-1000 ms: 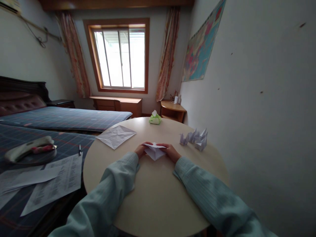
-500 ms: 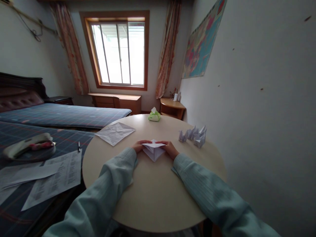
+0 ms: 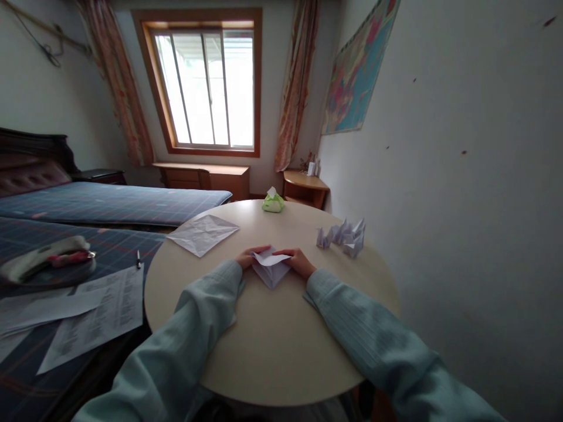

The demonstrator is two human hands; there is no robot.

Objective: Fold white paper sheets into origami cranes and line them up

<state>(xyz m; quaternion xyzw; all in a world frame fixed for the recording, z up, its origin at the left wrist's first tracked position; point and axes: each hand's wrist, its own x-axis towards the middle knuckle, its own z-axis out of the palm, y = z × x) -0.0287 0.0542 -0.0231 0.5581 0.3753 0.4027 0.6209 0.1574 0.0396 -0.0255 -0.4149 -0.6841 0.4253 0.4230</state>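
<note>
- Bedroom setting: round, smooth beige table point(image 3: 272, 351) stands beside a bed with a checked blue cover point(image 3: 109, 202); window and patterned curtains behind.
- Left hand point(image 3: 247, 258) and right hand point(image 3: 298, 261) press on either side of a white folded paper point(image 3: 270, 266) lying at mid-table; fingers flat on its edges, partly hidden by the sheet.
- Creased square sheet point(image 3: 203, 234) lies to the left; small folded paper figures point(image 3: 343, 236) cluster to the right, shapes hard to make out.
- Green tissue pack point(image 3: 273, 203) at the far edge.
- Printed pages point(image 3: 94, 316) on the bed: text illegible.
- Wall map point(image 3: 358, 70) is cut off at top.
</note>
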